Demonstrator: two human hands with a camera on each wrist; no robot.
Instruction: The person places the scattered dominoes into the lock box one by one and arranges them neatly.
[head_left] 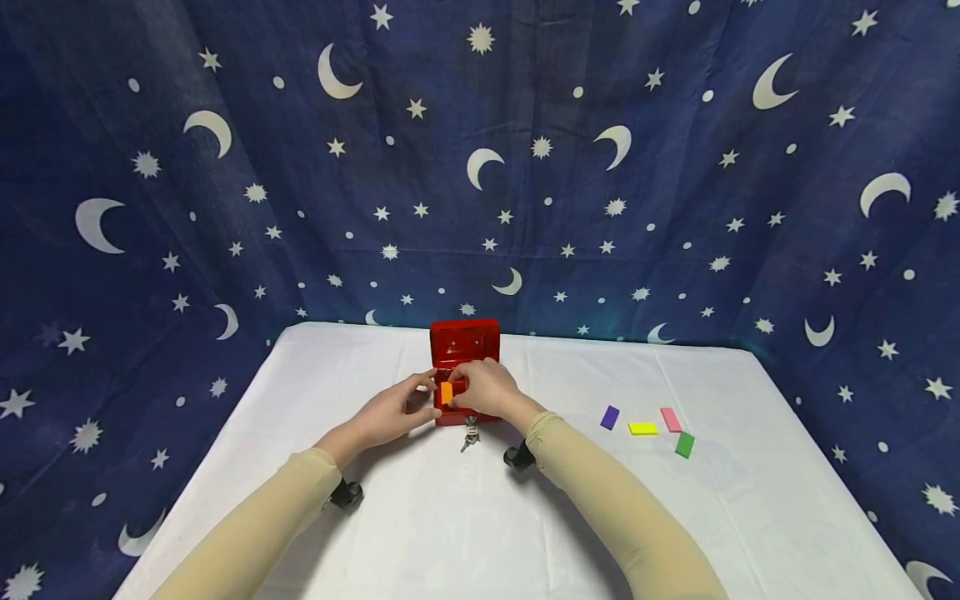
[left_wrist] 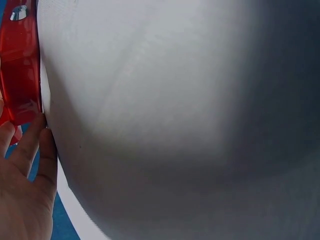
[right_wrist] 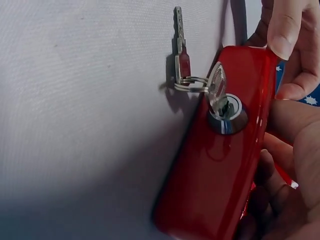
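Observation:
A small red metal cash box (head_left: 465, 340) stands with its lid raised near the back of the table. My right hand (head_left: 487, 387) reaches over its right side and pinches an orange tile (head_left: 447, 393) within the box opening. My left hand (head_left: 390, 410) is at the box's left side, thumb touching the front corner and the other fingers extended along the wall, as the left wrist view shows. A key sits in the front lock (right_wrist: 229, 114), and a second key (right_wrist: 181, 55) hangs from its ring onto the cloth. My right fingers hide much of the interior.
To the right on the white-covered table (head_left: 420, 533) lie a purple tile (head_left: 610, 417), a yellow tile (head_left: 642, 428), a pink tile (head_left: 671, 419) and a green tile (head_left: 685, 445). A dark blue curtain (head_left: 450, 183) with moons and stars hangs behind and at both sides.

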